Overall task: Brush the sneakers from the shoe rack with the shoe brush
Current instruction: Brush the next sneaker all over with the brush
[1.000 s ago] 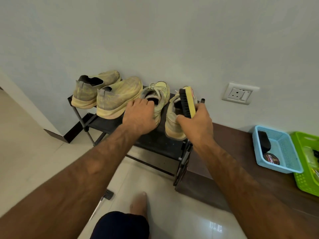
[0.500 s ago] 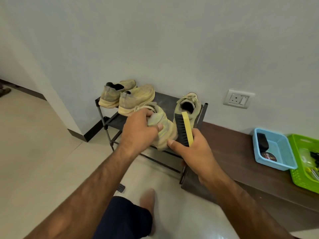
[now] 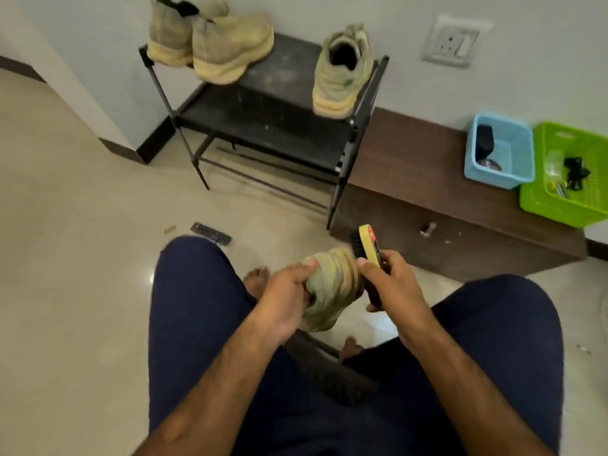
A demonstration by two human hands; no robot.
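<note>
**Seated person brushing a sneaker, seen from close by.** The left hand (image 3: 286, 301) grasped 1 pale green sneaker (image 3: 332, 291) between the legs (image 3: 197, 307), which were clothed in dark blue. Its thumb lay over the sneaker's upper. The right hand (image 3: 394, 287), at 3 o'clock of that sneaker, was clenched round the shoe brush (image 3: 368, 246). The brush stood nearly upright, with its yellow back to 3 o'clock and its black bristles to 9 o'clock, against the sneaker's sole edge.

The black shoe rack (image 3: 289, 103) stood at 12 o'clock of the hands, against the wall. Its top shelf carried the matching sneaker (image 3: 342, 74) at the 3 o'clock end, heel toward the person. It also carried 2 tan slip-on shoes (image 3: 214, 41) at the 9 o'clock end, side by side.

A brown cabinet (image 3: 427, 192), just beside the rack at 3 o'clock, bore a blue basket (image 3: 506, 149) and a green basket (image 3: 569, 179) just beside it. A small dark flat object (image 3: 210, 232) lay on the tiled floor at 11 o'clock of the left hand.
</note>
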